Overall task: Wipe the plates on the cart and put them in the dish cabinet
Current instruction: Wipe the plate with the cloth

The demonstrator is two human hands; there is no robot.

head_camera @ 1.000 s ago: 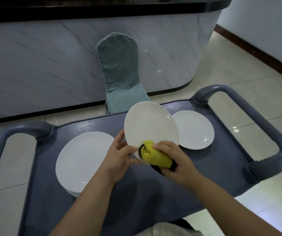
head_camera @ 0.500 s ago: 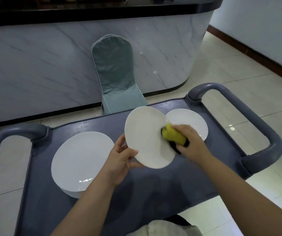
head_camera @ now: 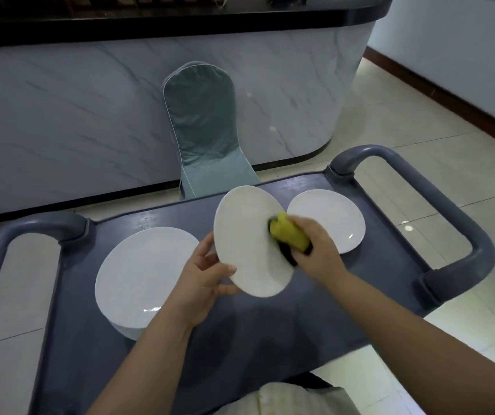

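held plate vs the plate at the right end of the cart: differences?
Pose: the held plate is tilted up off the cart; the right plate lies flat on it. Contact: the left hand grips the held plate's rim while the right hand presses a yellow cloth against it; nobody holds the right plate. Both are plain, white and round.

Looks like a restaurant or a hotel eating hall. Has a long curved counter (head_camera: 90, 115) with a gray stone front and a dark top. Has a chair (head_camera: 204, 130) dressed in a green cloth cover, like in a party hall. Has a gray serving cart (head_camera: 270, 339) with white plates (head_camera: 141, 274), on a shiny tile floor (head_camera: 404, 121).
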